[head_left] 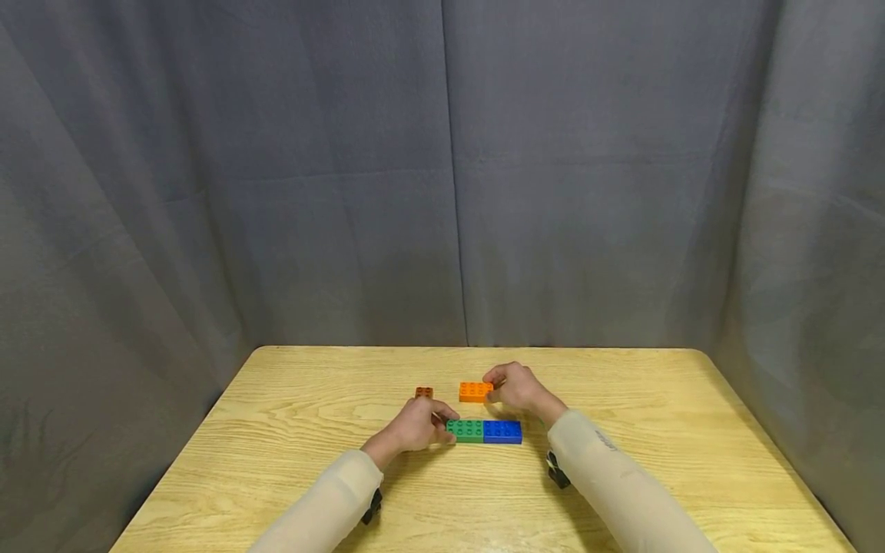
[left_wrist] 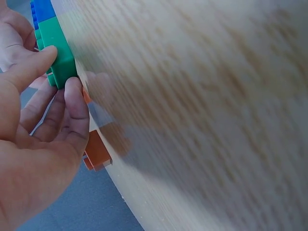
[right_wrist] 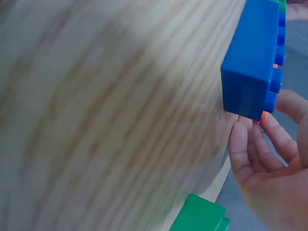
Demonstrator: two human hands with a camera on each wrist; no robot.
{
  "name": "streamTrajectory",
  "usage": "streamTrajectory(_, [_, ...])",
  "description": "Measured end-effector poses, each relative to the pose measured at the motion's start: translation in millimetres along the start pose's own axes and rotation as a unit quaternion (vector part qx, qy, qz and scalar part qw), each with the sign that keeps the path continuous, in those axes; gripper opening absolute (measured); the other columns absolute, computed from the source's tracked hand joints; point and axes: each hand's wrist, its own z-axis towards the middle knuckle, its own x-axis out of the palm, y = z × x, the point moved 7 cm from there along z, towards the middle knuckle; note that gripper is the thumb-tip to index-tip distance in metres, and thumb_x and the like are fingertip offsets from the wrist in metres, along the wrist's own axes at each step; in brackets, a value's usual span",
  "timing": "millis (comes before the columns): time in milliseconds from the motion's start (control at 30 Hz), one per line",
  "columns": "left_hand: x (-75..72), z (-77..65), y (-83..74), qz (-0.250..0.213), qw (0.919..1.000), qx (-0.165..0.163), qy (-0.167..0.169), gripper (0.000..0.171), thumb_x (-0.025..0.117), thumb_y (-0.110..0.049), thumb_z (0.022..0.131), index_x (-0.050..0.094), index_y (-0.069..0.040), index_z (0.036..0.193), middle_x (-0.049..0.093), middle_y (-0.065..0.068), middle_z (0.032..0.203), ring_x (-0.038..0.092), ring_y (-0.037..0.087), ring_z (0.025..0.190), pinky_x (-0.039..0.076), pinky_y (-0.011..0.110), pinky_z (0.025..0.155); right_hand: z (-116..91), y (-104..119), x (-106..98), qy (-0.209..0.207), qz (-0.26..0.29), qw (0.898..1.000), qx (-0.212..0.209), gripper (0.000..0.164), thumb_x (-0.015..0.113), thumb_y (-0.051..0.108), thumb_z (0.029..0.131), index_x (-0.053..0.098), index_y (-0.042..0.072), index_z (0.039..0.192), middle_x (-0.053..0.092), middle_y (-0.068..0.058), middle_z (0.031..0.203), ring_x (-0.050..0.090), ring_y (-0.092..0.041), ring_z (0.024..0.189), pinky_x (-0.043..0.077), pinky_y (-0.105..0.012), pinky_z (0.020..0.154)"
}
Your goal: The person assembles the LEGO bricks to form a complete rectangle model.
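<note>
On the wooden table, a green toy building brick and a blue toy building brick lie end to end in a row. My left hand grips the green brick at its left end; fingers on its side and end show in the left wrist view. Farther back lies an orange toy building brick, its right end pinched by my right hand. The blue brick largely covers the orange one in the right wrist view.
Behind my left hand sits a small brown-orange brick. Another green brick lies near my right wrist, mostly hidden by the arm in the head view. Grey curtains stand around the table.
</note>
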Motion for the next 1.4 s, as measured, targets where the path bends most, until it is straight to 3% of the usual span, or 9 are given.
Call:
streamTrajectory(400, [0.7,1.5,-0.1,0.003,1.0,0.002,0.003,0.029,0.083,-0.012,0.081,0.076,-0.009,0.109,0.073,0.005,0.103,0.061,0.008,0.076,0.052,0.023,0.071,-5,-1,-2,0.003,0.006,1.0,0.012,0.027,0.079,0.01,0.084,0.074,0.012,0.11,0.069,-0.004,0.104,0.059,-0.02,0.094,0.051,-0.042,0.096])
streamTrajectory(767, [1.5,1.4,-0.8,-0.004,1.0,0.003,0.005,0.03,0.083,-0.01,0.081,0.076,-0.006,0.109,0.072,0.006,0.098,0.059,0.008,0.073,0.052,0.024,0.07,-10,1,-9,-0.004,-0.005,1.0,-0.013,0.024,0.081,0.011,0.083,0.075,0.011,0.106,0.072,-0.002,0.099,0.062,-0.018,0.092,0.053,-0.04,0.092])
streamTrajectory(1067, [-0.2,1.5,-0.5,-0.015,0.9997,-0.015,0.008,0.031,0.082,-0.01,0.082,0.075,-0.007,0.112,0.071,0.006,0.099,0.06,0.009,0.076,0.052,0.025,0.071,-12,4,-16,-0.007,-0.008,0.999,-0.039,0.022,0.082,0.011,0.081,0.076,0.011,0.103,0.072,-0.001,0.096,0.064,-0.015,0.088,0.055,-0.037,0.085])
streamTrajectory(1400, [1.0,-0.5,-0.6,-0.009,0.9998,-0.017,0.011,0.031,0.083,-0.012,0.082,0.075,-0.007,0.112,0.072,0.006,0.101,0.061,0.01,0.077,0.054,0.028,0.072,-24,9,-22,-0.002,-0.009,0.999,-0.044,0.023,0.08,0.013,0.083,0.075,0.012,0.106,0.072,-0.002,0.099,0.065,-0.016,0.09,0.056,-0.038,0.085])
